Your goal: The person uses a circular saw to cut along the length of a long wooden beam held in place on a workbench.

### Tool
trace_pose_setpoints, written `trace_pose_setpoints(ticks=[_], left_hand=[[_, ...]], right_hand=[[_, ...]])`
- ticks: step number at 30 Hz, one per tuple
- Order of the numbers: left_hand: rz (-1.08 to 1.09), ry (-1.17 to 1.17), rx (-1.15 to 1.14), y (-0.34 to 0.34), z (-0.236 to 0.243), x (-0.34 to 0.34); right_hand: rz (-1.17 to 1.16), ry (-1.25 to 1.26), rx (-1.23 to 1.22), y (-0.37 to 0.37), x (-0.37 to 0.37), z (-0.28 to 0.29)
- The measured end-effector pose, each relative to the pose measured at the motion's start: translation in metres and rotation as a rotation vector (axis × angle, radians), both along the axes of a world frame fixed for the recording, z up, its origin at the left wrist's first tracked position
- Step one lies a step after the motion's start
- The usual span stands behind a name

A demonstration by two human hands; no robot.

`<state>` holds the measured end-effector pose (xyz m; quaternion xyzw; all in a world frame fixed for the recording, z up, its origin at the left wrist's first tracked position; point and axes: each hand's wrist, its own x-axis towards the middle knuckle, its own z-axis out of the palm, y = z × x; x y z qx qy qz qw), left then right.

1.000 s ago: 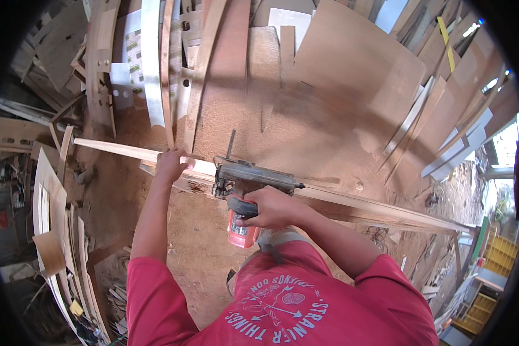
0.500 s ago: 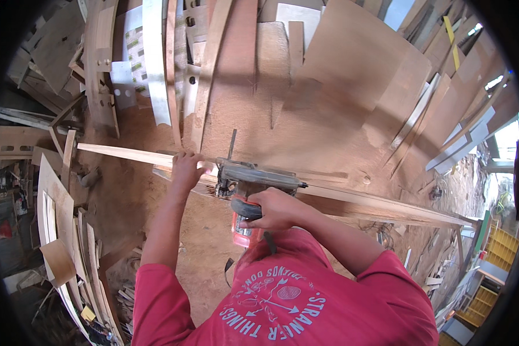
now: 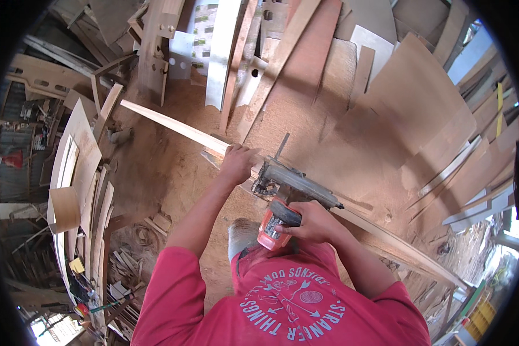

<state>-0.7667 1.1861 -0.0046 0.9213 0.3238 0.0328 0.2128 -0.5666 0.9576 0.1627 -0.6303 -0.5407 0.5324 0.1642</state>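
Note:
A long, narrow pale wooden board [image 3: 173,126] crosses in front of me, slanting from upper left to lower right. On it sits a handheld circular saw [image 3: 303,183] with a dusty grey body, a red motor housing and a thin metal rod sticking out on the far side. My right hand [image 3: 312,222] is wrapped round the saw's dark rear handle. Just left of the saw, my left hand [image 3: 236,165] grips the board, fingers over its top close to the saw's front. The blade is hidden.
Wooden planks [image 3: 279,69] and brown sheets [image 3: 415,95] lean along the far side. Curved boards [image 3: 78,167] stand at the left beside scrap wood [image 3: 124,262]. Sawdust covers the ground [image 3: 179,184]. Yellow crates [image 3: 480,319] sit at the lower right.
The view has turned, so the board slants more steeply and the scene sits further right. Both hands keep their holds, and the saw stays right of my left hand.

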Motion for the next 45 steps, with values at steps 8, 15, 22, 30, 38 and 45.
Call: trace_pose_setpoints(ticks=[8,15,22,30,38,45], left_hand=[[0.553,-0.369,0.001,0.095,-0.017,-0.057],[1.291,-0.21,0.123,0.246,-0.071,-0.149],[1.148,-0.594,-0.21,0.26,-0.107,-0.137],[1.171,-0.526,-0.179,0.253,-0.091,-0.135],[1.164,-0.51,-0.143,0.257,-0.1,-0.135],[1.15,-0.474,-0.138,0.256,-0.101,-0.131]], right_hand=[[-0.045,0.02,0.003,0.009,-0.005,0.0],[-0.034,0.013,-0.072,0.022,-0.006,0.011],[-0.07,-0.001,-0.164,0.038,-0.02,0.013],[-0.074,-0.002,-0.147,0.064,-0.04,0.01],[-0.055,-0.011,-0.08,0.089,-0.053,0.007],[-0.045,-0.02,-0.01,0.104,-0.065,-0.005]])
